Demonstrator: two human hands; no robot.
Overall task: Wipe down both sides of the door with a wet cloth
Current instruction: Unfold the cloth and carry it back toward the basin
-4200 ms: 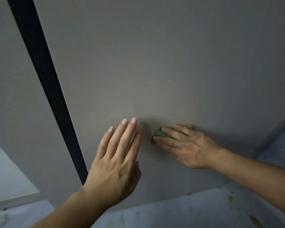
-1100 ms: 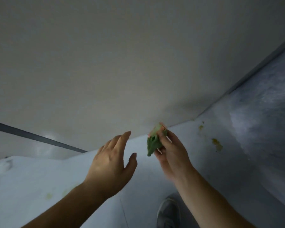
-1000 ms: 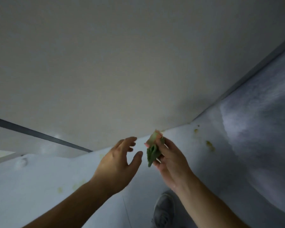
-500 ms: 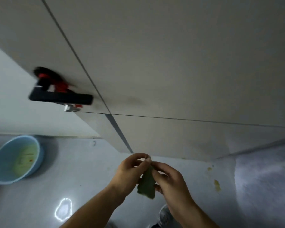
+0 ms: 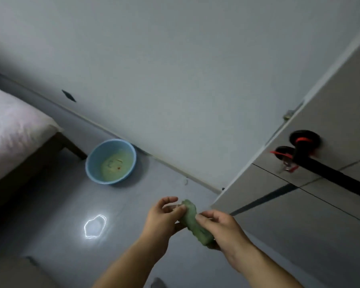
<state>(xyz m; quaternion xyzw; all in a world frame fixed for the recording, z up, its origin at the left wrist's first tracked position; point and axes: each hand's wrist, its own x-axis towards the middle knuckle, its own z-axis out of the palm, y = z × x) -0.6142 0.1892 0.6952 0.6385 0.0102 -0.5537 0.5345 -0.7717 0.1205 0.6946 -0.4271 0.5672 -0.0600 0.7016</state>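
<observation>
Item 1. Pale grey painted wall, running behind everything, with one small dark mark low on its left part.

Item 2. Glossy grey tiled floor, carrying a bright patch of reflected light.

Item 3. Beige flat-panelled door, standing at the right, crossed by thin seams and a dark strip. No cloth is on it at present.

Item 4. Bed with a pink-and-white patterned cover, at the left on a dark wooden frame.

Item 5. Round light-blue plastic basin, on the floor against the wall beside the bed, holding shallow yellowish water.

Item 6. Black lever door handle with red fittings at its base.

Item 7. Left hand and right hand, held together in the air low in front of the door's near edge. Each hand has a grip on the cloth: the left pinches its upper end, and the right has fingers curled round its lower length.

Item 8. Small green wet cloth, bunched into a soft roll between the two hands, well apart from the basin. It is probably light, limp and damp, not slippery. It is best spread flat under the palm for wiping, or held by both ends for wringing.
</observation>
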